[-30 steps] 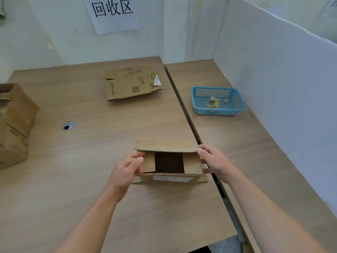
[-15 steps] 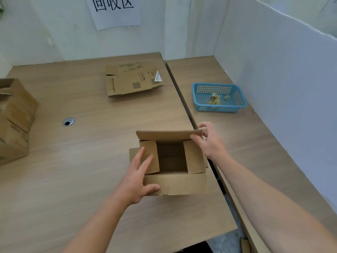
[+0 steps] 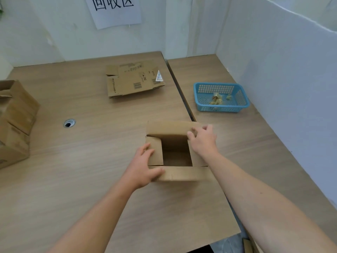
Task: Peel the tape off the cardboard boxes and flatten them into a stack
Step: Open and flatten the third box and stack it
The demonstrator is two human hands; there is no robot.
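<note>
Flattening is in hand: your left hand (image 3: 144, 167) lies spread-fingered on the open box (image 3: 184, 173) near the table (image 3: 91, 161) front, your right hand (image 3: 202, 141) curls at its far flap (image 3: 169, 127), grip unclear; next, collapse it sideways.

box (image 3: 184, 173) flaps now folded open (far flap (image 3: 169, 127) leaning back).
</note>
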